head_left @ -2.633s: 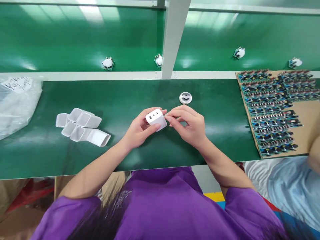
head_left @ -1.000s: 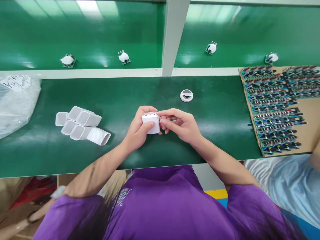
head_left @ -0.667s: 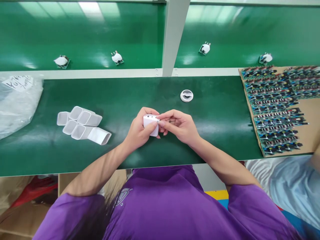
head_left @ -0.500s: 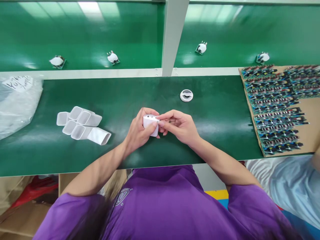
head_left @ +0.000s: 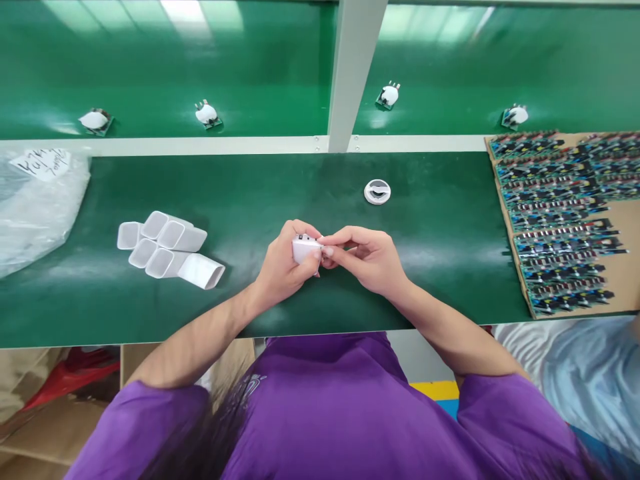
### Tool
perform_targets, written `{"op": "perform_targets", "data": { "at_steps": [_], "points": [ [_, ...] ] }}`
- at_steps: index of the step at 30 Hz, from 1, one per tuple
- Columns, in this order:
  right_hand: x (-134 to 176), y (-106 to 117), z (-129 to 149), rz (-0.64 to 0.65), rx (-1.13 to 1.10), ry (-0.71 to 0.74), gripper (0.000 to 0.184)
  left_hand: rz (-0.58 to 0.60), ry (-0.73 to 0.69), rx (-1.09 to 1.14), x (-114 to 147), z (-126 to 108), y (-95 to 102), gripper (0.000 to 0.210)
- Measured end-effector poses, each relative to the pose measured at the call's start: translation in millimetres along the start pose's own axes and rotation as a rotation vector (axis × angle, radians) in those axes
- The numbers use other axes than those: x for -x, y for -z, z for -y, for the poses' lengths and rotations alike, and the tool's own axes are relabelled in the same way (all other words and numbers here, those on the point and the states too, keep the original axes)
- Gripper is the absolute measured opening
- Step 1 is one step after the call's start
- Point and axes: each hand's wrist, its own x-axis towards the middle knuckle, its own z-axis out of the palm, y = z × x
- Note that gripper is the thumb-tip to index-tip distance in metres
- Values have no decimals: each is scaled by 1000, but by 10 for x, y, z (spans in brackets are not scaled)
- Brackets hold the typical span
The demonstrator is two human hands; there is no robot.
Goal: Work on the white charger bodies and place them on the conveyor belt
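Observation:
My left hand [head_left: 286, 261] is wrapped round a small white plastic housing [head_left: 305, 250], its thumb across the near face. Dark openings show along the housing's top end. At the right edge of that end, my right hand [head_left: 367, 257] pinches with thumb and forefinger. Whatever sits between those fingertips is hidden or too small to name. Left of my hands lies a group of several white sleeve-like housings [head_left: 170, 247] with open ends. A round white part with a dark inside [head_left: 377, 192] rests on the bench beyond my right hand.
On the right, a cardboard sheet [head_left: 620, 227] carries rows of green circuit boards [head_left: 560, 227]. A clear plastic bag [head_left: 40, 213] with handwriting lies at the far left. Small boards with white round tops [head_left: 206, 115] stand on the green surface behind the pale rail [head_left: 250, 145].
The housing has turned slightly in my left hand, and both hands appear a little further right and lower. The right-hand pinch stays at the housing's edge. The whole view has shifted slightly.

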Motion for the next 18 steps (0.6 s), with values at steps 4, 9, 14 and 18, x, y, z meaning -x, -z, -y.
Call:
{"op": "perform_targets", "data": {
  "at_steps": [4,9,14,18],
  "points": [
    [-10,28,-41,29,19,36,22,-64,-228,-173,-37,60,26,22],
    [-42,52,-117,57,78,191,31,-64,-510,-152,-119,105,73,48],
    [-42,31,-176,33,294,353,32,-96,-436,-77,-118,91,95,46],
    [-101,-13,-186,46,534,444,41,-172,-233,23,-124,83,87,37]
  ]
}}
